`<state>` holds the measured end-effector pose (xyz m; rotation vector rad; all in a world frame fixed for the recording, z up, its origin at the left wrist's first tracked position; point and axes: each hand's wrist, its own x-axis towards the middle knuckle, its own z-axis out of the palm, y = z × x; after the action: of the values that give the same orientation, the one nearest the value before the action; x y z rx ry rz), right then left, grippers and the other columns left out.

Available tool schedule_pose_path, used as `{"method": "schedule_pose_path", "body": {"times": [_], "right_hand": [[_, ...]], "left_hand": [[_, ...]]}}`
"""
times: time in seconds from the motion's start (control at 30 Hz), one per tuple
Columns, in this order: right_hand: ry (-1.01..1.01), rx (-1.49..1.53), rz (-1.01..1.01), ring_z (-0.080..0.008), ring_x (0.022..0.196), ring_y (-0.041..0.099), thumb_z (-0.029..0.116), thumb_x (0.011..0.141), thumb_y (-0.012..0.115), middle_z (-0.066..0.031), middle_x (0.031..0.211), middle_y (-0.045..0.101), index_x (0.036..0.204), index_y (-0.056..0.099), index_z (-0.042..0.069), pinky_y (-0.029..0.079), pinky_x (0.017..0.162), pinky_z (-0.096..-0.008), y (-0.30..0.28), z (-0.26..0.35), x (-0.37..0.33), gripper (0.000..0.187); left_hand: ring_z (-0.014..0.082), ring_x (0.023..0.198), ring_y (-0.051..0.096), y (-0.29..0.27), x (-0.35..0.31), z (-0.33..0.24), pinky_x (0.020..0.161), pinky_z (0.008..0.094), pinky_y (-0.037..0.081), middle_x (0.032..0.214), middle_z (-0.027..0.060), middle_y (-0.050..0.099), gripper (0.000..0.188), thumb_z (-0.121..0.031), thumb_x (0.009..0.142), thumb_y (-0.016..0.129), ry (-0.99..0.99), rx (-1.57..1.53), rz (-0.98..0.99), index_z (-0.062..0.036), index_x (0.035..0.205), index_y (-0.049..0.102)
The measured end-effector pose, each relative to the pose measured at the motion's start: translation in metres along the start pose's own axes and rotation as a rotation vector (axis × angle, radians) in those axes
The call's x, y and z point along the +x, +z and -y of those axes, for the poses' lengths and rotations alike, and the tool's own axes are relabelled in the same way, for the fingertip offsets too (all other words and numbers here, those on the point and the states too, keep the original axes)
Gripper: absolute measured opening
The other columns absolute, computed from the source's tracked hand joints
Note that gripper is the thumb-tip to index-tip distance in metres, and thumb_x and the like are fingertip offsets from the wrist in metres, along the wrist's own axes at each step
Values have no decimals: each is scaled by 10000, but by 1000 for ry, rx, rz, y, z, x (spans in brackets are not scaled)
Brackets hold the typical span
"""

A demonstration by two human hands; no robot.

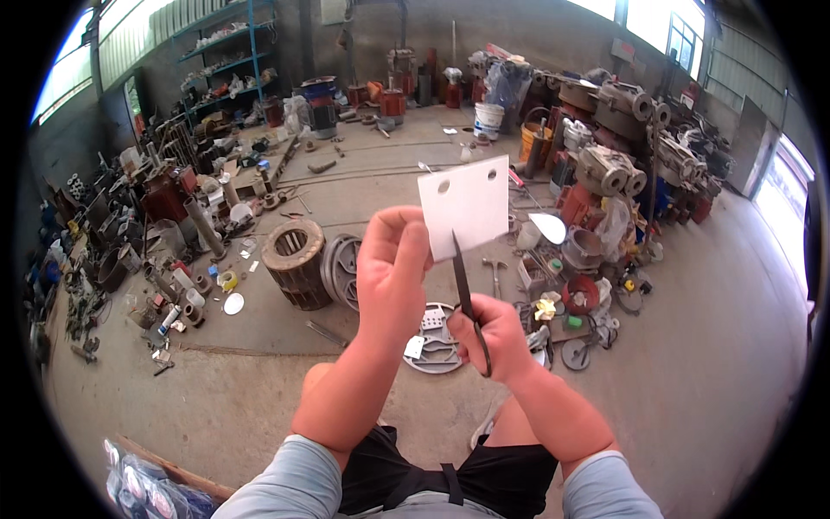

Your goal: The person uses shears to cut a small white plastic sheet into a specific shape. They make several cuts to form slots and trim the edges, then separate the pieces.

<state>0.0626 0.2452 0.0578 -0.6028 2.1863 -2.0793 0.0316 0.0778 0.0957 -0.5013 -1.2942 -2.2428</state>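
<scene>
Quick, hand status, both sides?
Left hand: closed, holding the white sheet by its left edge.
Right hand: closed around the handles of the dark scissors, blades up at the sheet.

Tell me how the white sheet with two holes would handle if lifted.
The white sheet seems fairly stiff, staying flat though the left hand grips only its left edge. It is probably light, since it looks thin.

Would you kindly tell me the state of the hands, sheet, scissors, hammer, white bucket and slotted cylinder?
White sheet: held up, pierced twice near its upper edge.
Scissors: one blade overlapping the sheet; opening unclear.
Left hand: gripping the sheet's left side.
Right hand: closed on the scissors.
Hammer: lying down.
White bucket: upright.
Slotted cylinder: upright.
</scene>
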Motion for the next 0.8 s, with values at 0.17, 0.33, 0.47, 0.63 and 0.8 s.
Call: {"method": "schedule_pose_path", "body": {"times": [0.17, 0.33, 0.47, 0.63, 0.8], "right_hand": [[53, 11, 63, -91, 653, 444, 486, 941, 860, 5, 683, 505, 747, 591, 32, 377, 571, -320, 13, -52, -11, 562], [119, -86, 113, -144, 647, 407, 486, 910, 884, -41, 678, 463, 729, 536, 11, 364, 574, -348, 19, -111, -10, 616], [50, -117, 130, -161, 643, 393, 486, 912, 884, -43, 676, 432, 718, 516, 14, 359, 575, -346, 19, -130, -3, 629], [69, -125, 112, -154, 650, 392, 410, 916, 896, -34, 693, 440, 734, 519, 28, 347, 573, -338, 17, -134, 0, 567], [169, -20, 68, -157, 658, 415, 396, 909, 903, -28, 703, 469, 758, 580, 29, 356, 589, -330, 19, -141, 3, 512]], "left_hand": [[29, 849, 557, -26, -27, 1, 732, 213, 447, 1019, -18, 679, 195, -158, 1089, 686, -102, -82, -65, -41, 1223, 607], [49, 936, 648, -57, -30, 39, 800, 236, 521, 1083, 24, 730, 134, -130, 1097, 688, -126, -42, -134, -29, 1160, 628], [69, 871, 678, -78, -21, 60, 795, 239, 549, 981, 32, 750, 144, -152, 1091, 705, -281, -1, -157, -19, 1056, 661], [156, 938, 750, -84, -7, 72, 853, 327, 619, 1063, 112, 784, 149, -112, 1073, 702, -387, -128, -97, 20, 1141, 693], [92, 853, 692, -75, -7, 75, 776, 257, 557, 984, 66, 773, 181, -162, 1045, 760, -381, -83, -139, 6, 1023, 698]]}}
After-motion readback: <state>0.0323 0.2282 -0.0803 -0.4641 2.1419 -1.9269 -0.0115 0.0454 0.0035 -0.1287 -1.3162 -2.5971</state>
